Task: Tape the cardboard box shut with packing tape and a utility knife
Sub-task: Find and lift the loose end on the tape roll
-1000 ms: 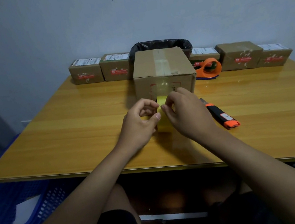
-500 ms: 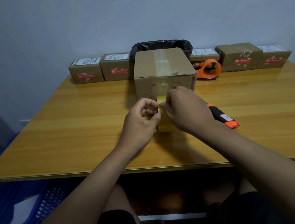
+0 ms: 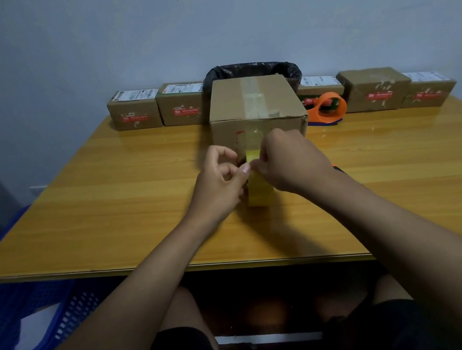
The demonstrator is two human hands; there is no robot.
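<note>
Blue plastic crate (image 3: 25, 325), lattice-walled, sits below the worktop's (image 3: 108, 213) edge at 8 o'clock; a pale sheet lies inside. The worktop is glossy, yellow-orange wood-grain laminate with a thin edge.

Along the far edge, 11 o'clock: two small brown parcels (image 3: 157, 107), boxy, each with a white label on top and a red sticker on the front. Behind the centre, a black bin liner (image 3: 251, 69), crinkled, shows over a rim.

Cardboard box (image 3: 255, 109), 12 o'clock, plain brown corrugated, rectangular, stands on the worktop. A strip of clear tape runs along its top seam and down the near face, where it looks glossy and wrinkled.

Left hand (image 3: 219, 183), just in front of the box: grip closed, thumb and fingertips pinched at the top of the tape roll (image 3: 258, 191). Right hand (image 3: 288, 162) meets it from the other side, fingertips together at the same spot; whether either grip has the loose tape end cannot be told. The roll is yellowish, translucent, standing on edge on the worktop between the hands, near the box face.

Utility knife (image 3: 337, 167): only a sliver of orange and black shows behind the right wrist, 2 o'clock of the roll.

Orange tape dispenser (image 3: 327, 109), rounded plastic, at 1 o'clock beside the box. Three more brown parcels (image 3: 374, 89) line the far edge right of it.
</note>
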